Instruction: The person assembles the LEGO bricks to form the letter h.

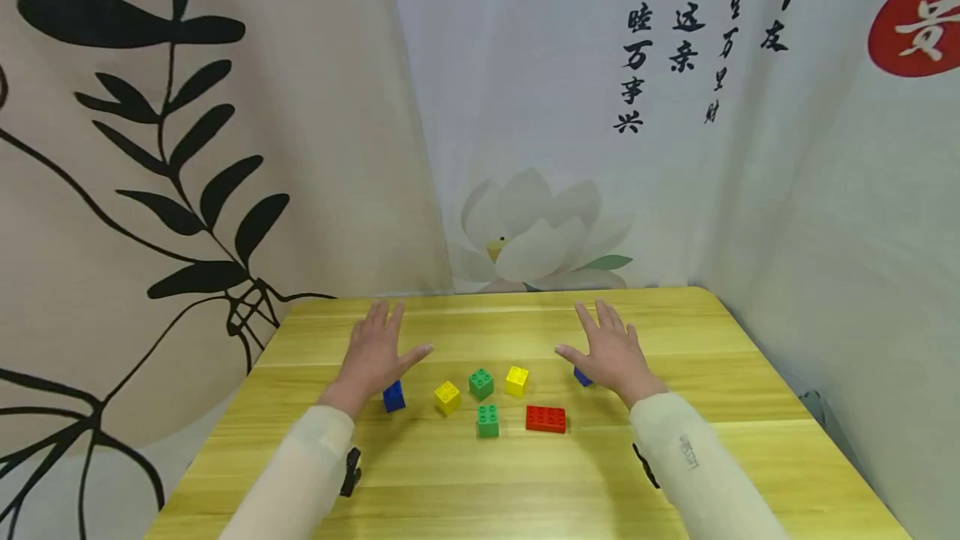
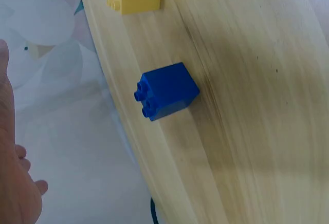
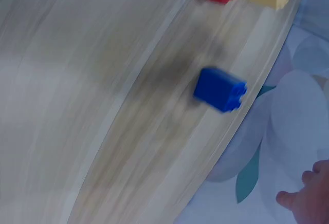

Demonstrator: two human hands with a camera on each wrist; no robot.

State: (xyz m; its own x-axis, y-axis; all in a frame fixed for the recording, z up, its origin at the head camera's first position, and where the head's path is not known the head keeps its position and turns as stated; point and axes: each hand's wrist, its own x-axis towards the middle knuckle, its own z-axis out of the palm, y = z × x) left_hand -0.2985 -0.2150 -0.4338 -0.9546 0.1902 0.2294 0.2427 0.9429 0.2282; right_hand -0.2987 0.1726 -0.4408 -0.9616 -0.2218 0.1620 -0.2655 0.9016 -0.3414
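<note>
Both hands reach out over the wooden table with fingers spread and nothing in them. My left hand (image 1: 372, 357) is nearest a blue toy brick (image 1: 393, 396), which shows whole with its studs in the left wrist view (image 2: 169, 88). On the other side, my right hand (image 1: 611, 361) partly covers a second blue brick (image 1: 582, 377), seen fully in the right wrist view (image 3: 220, 89). Between the hands lie a yellow brick (image 1: 447, 397), another yellow brick (image 1: 517, 381), a green brick (image 1: 481, 383), a second green brick (image 1: 487, 421) and a longer red brick (image 1: 546, 418).
The table (image 1: 480, 494) has a light wood grain, and its far edge meets a hanging cloth (image 1: 337, 107) printed with leaves, a lotus and writing. More pale cloth (image 1: 840, 232) hangs along the right side. A dark band (image 1: 350, 472) sits at the left wrist.
</note>
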